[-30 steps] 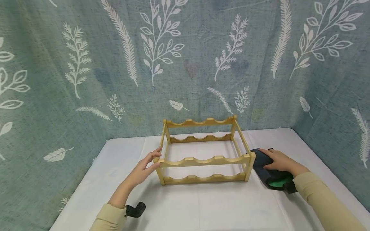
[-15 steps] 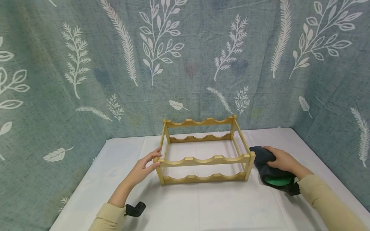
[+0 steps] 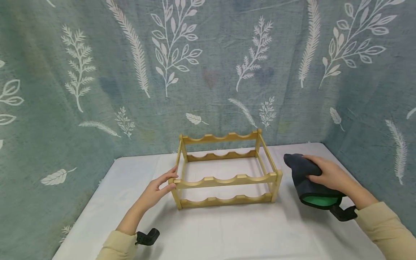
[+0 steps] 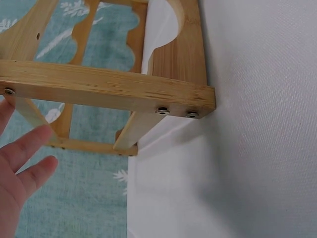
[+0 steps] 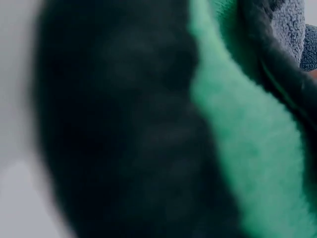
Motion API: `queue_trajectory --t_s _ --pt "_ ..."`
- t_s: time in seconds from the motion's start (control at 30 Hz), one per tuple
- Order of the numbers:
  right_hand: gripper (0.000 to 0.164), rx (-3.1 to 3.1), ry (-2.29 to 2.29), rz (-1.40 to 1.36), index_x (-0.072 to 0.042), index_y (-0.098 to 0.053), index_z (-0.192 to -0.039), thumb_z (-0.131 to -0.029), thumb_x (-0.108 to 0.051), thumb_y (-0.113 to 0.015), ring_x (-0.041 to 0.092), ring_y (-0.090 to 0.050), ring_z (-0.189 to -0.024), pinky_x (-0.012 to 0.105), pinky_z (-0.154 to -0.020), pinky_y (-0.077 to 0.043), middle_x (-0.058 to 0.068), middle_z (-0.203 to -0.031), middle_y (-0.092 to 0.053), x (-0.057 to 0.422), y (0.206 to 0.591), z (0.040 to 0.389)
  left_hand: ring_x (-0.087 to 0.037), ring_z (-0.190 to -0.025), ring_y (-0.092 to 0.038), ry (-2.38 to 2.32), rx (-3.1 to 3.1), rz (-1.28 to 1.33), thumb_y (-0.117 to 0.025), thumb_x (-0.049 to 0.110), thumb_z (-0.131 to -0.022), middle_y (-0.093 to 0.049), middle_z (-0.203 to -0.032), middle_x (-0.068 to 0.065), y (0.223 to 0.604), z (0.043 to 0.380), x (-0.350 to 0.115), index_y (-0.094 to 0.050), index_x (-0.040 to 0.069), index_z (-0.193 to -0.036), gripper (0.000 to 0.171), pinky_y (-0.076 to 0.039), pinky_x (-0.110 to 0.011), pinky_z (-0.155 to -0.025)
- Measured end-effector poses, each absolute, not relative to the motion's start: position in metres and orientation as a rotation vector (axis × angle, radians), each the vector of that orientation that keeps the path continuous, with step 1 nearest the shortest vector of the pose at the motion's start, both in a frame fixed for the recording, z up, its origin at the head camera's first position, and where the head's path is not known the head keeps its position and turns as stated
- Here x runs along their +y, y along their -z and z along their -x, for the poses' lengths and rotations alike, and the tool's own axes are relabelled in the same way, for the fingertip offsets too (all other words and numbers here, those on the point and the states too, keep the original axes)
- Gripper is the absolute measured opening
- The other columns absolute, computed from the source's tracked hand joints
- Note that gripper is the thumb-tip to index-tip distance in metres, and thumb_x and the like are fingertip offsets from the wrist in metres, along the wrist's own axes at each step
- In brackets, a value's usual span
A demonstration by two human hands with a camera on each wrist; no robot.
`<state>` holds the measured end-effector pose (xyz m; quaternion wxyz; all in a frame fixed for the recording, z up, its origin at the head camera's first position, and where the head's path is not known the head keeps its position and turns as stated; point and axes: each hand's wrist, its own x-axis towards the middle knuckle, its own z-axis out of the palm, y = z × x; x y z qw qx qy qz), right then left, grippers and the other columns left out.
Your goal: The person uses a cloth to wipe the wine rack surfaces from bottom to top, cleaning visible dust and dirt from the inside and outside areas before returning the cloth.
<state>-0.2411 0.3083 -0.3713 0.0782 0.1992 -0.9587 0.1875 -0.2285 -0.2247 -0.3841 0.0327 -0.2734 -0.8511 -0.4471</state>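
Note:
A wooden rack [image 3: 224, 181] with scalloped rails stands on the white table. My left hand [image 3: 155, 193] rests at its front left corner, thumb in front and fingertips along the side. In the left wrist view the visible fingers [image 4: 37, 173] are spread and fairly straight beside the frame. My right hand [image 3: 329, 175] grips a dark blue cloth [image 3: 307, 184] with a green inner side, right of the rack and apart from it. Its lower edge hangs open towards me. Blurred folds of the cloth [image 5: 252, 148] fill most of the right wrist view and hide the right fingers there.
The white table [image 3: 240, 231] reaches back to a blue-green leaf-patterned curtain [image 3: 214, 72], which also encloses the left and right sides. Black wrist cameras show below the left wrist [image 3: 147, 237] and the right wrist [image 3: 343, 213].
My right hand has gathered the cloth and lifted it, drawing it away from the rack's right side. The left hand has kept its place at the rack corner. The head view has shifted slightly.

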Motion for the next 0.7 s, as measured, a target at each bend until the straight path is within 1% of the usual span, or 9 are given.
queue_trajectory --t_s 0.13,0.3,0.4,0.5,0.7 --pt "0.060 -2.761 -0.555 -0.703 -0.010 -0.036 -0.124 -0.072 -0.019 -0.064 0.032 -0.042 -0.104 0.047 -0.077 -0.038 0.016 -0.118 -0.043 0.300 0.359 0.229 -0.030 -0.121 -0.023 1.388 -2.610 0.836 -0.048 0.014 -0.084 -0.025 -0.134 -0.012 0.384 0.228 -0.228 -0.046 0.015 -0.109 0.025 -0.023 -0.055 -0.090" --pt "0.063 -2.596 -0.469 -0.877 -0.013 -0.041 -0.120 -0.064 -0.015 -0.070 0.019 -0.049 -0.096 0.034 -0.072 -0.042 0.006 -0.110 -0.050 0.285 0.347 0.211 -0.029 -0.121 -0.023 1.403 -2.608 0.827 -0.048 0.014 -0.084 -0.024 -0.134 -0.011 0.384 0.228 -0.229 -0.047 0.015 -0.109 0.025 -0.023 -0.055 -0.090" --pt "0.065 -2.538 -0.488 -0.973 -0.015 -0.042 -0.120 -0.062 -0.015 -0.072 0.013 -0.050 -0.091 0.029 -0.068 -0.043 0.000 -0.107 -0.052 0.270 0.343 0.200 -0.030 -0.121 -0.023 1.407 -2.607 0.836 -0.048 0.014 -0.084 -0.024 -0.134 -0.011 0.384 0.229 -0.228 -0.047 0.015 -0.109 0.025 -0.023 -0.055 -0.090" --pt "0.065 -2.551 -0.540 -1.044 -0.019 -0.041 -0.120 -0.063 -0.017 -0.071 0.009 -0.050 -0.091 0.028 -0.068 -0.045 -0.005 -0.107 -0.051 0.250 0.341 0.191 -0.030 -0.121 -0.023 1.419 -2.606 0.840 -0.048 0.014 -0.084 -0.024 -0.134 -0.011 0.384 0.229 -0.228 -0.047 0.014 -0.109 0.025 -0.023 -0.055 -0.089" --pt "0.058 -2.726 -0.570 -1.152 -0.028 -0.036 -0.122 -0.071 -0.028 -0.064 0.008 -0.048 -0.097 0.030 -0.073 -0.045 -0.010 -0.110 -0.047 0.205 0.350 0.184 -0.029 -0.121 -0.023 1.425 -2.617 0.822 -0.048 0.014 -0.084 -0.024 -0.135 -0.010 0.386 0.230 -0.227 -0.047 0.016 -0.109 0.024 -0.023 -0.055 -0.090"
